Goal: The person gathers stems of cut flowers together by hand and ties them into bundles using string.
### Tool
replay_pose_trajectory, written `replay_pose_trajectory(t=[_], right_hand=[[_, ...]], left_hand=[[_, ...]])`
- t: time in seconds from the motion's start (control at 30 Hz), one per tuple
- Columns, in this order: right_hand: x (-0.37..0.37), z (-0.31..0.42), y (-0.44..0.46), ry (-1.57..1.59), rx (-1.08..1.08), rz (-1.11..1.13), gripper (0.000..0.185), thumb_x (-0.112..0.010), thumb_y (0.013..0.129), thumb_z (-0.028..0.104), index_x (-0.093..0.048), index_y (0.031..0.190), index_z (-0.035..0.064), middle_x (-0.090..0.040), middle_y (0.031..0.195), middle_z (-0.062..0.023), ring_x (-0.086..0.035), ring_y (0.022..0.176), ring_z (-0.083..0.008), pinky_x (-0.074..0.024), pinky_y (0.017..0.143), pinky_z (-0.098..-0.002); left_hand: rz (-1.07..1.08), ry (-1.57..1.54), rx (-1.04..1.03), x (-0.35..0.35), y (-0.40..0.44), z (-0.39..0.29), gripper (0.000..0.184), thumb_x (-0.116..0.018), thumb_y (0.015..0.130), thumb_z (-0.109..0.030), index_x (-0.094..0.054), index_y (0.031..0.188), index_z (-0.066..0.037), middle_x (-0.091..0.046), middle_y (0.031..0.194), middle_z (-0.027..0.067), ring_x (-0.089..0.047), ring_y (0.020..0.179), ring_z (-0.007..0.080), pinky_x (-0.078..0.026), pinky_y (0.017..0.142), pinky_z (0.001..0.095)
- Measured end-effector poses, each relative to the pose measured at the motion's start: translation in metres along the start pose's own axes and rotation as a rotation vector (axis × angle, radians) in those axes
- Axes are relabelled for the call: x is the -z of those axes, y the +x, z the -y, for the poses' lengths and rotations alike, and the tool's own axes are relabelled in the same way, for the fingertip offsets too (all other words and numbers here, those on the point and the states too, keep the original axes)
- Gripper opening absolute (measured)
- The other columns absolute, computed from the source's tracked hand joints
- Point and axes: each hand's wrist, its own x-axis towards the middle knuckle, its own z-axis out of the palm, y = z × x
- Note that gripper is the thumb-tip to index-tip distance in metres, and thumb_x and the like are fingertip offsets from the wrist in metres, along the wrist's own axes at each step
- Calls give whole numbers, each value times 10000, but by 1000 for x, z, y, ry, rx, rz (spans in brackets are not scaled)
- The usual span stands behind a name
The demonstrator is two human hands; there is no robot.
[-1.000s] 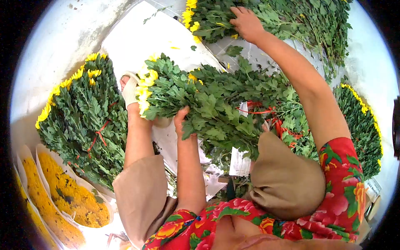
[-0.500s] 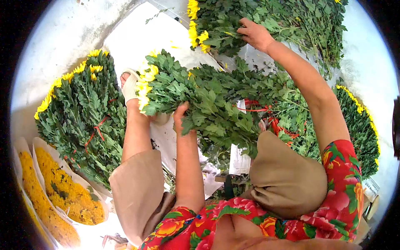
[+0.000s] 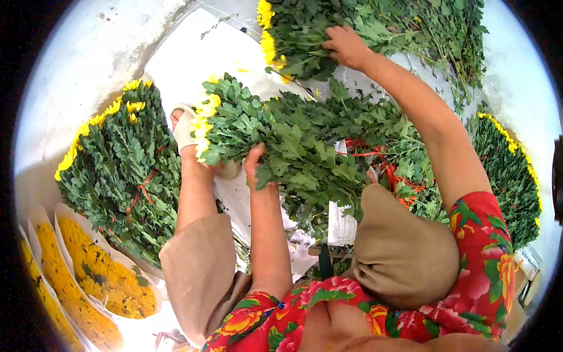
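Note:
My left hand point(image 3: 255, 167) is closed around a bunch of yellow chrysanthemums point(image 3: 299, 141), held across my lap. Its flower heads point left and its leafy stems run right, covering most of the fingers. My right hand point(image 3: 349, 48) reaches to a large pile of chrysanthemums point(image 3: 399, 29) at the top. The fingers there are bent among the leaves near the flower-head end, closed on a chrysanthemum; leaves partly hide the grip. Two yellow heads left of that hand look blurred.
Tied chrysanthemum bundles stand at the left point(image 3: 129, 164) and right point(image 3: 507, 170). Paper-wrapped orange-yellow flowers point(image 3: 111, 276) lie at lower left. Red ties point(image 3: 399, 179) lie beside my knee. A white sheet point(image 3: 199, 50) covers the floor ahead, near my foot point(image 3: 183, 123).
The view has shifted slightly. My right hand appears a little further left over the pile, and the flower heads near it have moved and blurred. My left hand keeps its hold on the bunch.

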Motion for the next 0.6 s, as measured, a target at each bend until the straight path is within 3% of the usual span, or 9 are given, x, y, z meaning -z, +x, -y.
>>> replay_pose_trajectory(t=[0.03, 0.1, 0.23, 0.33, 0.4, 0.43, 0.47, 0.53, 0.6], right_hand=[[5, -1, -14, 96, 63, -208, 272, -656, 763, 148, -659, 1030, 96, -520, 1020, -142, -519, 1012, -343, -431, 847, -466], [30, -2, -42, 139, 8, -282, 252, -647, 749, 98, -628, 996, 52, -503, 966, -167, -515, 968, -371, -440, 813, -454], [130, 4, -111, 158, -212, -508, 188, -625, 807, 70, -591, 975, -7, -557, 1039, -212, -550, 968, -421, -468, 837, -461], [208, -18, -172, 173, -433, -668, 146, -619, 869, 92, -610, 954, -26, -611, 998, -201, -590, 945, -346, -473, 838, -422], [259, -32, -211, 115, -449, -893, 186, -616, 891, 142, -630, 999, -9, -647, 978, -167, -594, 914, -275, -467, 825, -379], [300, -9, -214, 80, -443, -1013, 212, -614, 920, 178, -643, 1044, 8, -663, 978, -136, -602, 904, -234, -473, 819, -364], [342, 14, -216, 41, -436, -1132, 239, -612, 948, 214, -657, 1088, 26, -679, 977, -106, -610, 895, -193, -479, 813, -348], [413, 46, -228, -59, -433, -1117, 280, -544, 986, 197, -635, 1176, 12, -672, 1084, -112, -610, 989, -179, -457, 885, -315], [470, 84, -226, -152, -414, -931, 330, -475, 1025, 181, -612, 1264, -2, -665, 1191, -118, -609, 1083, -166, -436, 956, -282]], left_hand=[[-28, 5, -9, -4, -2, -1, 564, -618, 769, -111, -521, 1313, 2, -610, 1248, 153, -610, 1118, 319, -481, 997, 468], [51, -3, -18, -18, -8, -8, 556, -613, 774, -104, -519, 1311, 7, -610, 1247, 154, -614, 1109, 314, -488, 984, 462], [80, 93, -95, -38, -28, -23, 485, -620, 774, -102, -565, 1236, 33, -646, 1162, 151, -643, 1034, 293, -518, 926, 431], [-49, 229, -254, -66, -53, -42, 403, -657, 751, -118, -629, 1124, 32, -678, 1060, 138, -663, 947, 282, -538, 872, 418], [-117, 177, -244, -84, -66, -55, 371, -666, 751, -112, -641, 1095, 24, -679, 1035, 130, -663, 920, 278, -546, 836, 415], [-41, 138, -208, -89, -72, -63, 345, -675, 747, -125, -650, 1065, 5, -678, 1009, 121, -662, 902, 279, -549, 815, 418], [-118, 189, -133, -92, -79, -70, 298, -692, 741, -152, -658, 1006, -22, -675, 969, 111, -655, 872, 280, -549, 799, 422], [-167, 221, -207, -87, -91, -93, 261, -708, 737, -184, -656, 951, -44, -670, 931, 104, -647, 847, 282, -545, 790, 430], [-86, 231, -330, -133, -137, -106, 249, -711, 744, -215, -655, 927, -57, -668, 922, 101, -641, 846, 281, -537, 799, 427]])
